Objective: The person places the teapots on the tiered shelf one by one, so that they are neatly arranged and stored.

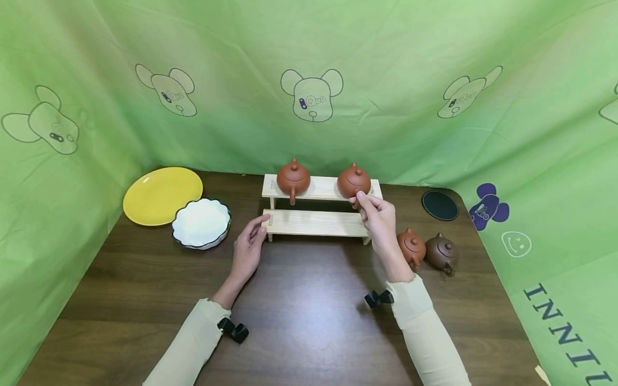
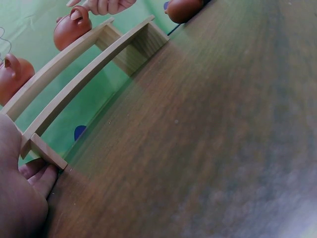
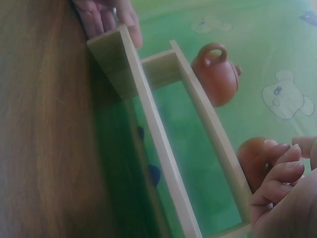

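A two-tier wooden stand [image 1: 314, 222] stands at the back of the table. On its upper tier sit two reddish-brown clay teapots, a left teapot [image 1: 293, 178] and a right teapot [image 1: 354, 182], handles toward me. My right hand [image 1: 381, 220] pinches the right teapot's handle between thumb and fingers; in the right wrist view those fingers overlap the teapot [image 3: 253, 161]. At the stand's left end my left hand [image 1: 248, 249] rests against the lower tier, fingers loosely extended. The left wrist view has its palm [image 2: 17, 193] beside the stand's leg [image 2: 48, 151].
Right of the stand are another reddish teapot [image 1: 412, 247] and a dark brown teapot [image 1: 441, 252], side by side. Behind them lies a black oval coaster [image 1: 440, 206]. To the left, a white scalloped bowl [image 1: 201, 223] stands by a yellow plate [image 1: 161, 195]. Green curtain [image 1: 232, 134] surrounds the table.
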Motion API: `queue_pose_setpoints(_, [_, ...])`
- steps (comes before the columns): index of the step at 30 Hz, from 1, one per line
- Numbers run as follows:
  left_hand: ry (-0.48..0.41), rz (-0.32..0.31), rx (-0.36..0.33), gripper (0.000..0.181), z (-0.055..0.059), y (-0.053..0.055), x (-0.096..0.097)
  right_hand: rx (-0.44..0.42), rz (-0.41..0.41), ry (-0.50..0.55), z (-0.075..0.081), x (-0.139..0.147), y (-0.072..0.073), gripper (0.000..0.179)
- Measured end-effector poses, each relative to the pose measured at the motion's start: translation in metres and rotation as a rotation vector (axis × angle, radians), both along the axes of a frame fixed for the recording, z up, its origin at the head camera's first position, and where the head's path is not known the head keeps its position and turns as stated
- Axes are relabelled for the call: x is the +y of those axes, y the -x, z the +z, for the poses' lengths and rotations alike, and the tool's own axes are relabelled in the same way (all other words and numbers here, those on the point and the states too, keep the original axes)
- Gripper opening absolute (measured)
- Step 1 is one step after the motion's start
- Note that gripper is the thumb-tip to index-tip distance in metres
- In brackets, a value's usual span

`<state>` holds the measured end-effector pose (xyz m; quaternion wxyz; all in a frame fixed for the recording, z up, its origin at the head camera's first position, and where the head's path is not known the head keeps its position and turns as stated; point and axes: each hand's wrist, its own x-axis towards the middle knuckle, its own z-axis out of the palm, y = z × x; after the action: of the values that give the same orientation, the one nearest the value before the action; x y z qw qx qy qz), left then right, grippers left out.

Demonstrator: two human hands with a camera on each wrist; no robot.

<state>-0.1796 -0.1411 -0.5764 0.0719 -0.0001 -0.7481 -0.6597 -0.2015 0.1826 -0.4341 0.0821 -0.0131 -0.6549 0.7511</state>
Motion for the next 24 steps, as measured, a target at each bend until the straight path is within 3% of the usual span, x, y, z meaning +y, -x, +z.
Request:
queue_pose_setpoints(11, [-0.016, 0.004, -0.012, 0.031, -0.001, 0.0, 0.001, -0.036, -0.03, -0.009, 0.001, 0.013, -0.002, 0.03])
queue_pose_setpoints(17, [0.027, 0.017, 0.04, 0.032, 0.004, -0.002, 0.003, -0.022, -0.041, -0.03, 0.002, 0.023, -0.007, 0.027])
queue_pose_setpoints(24, [0.018, 0.015, 0.028, 0.032, 0.004, -0.002, 0.002, -0.015, -0.05, -0.072, 0.002, 0.034, -0.018, 0.026])
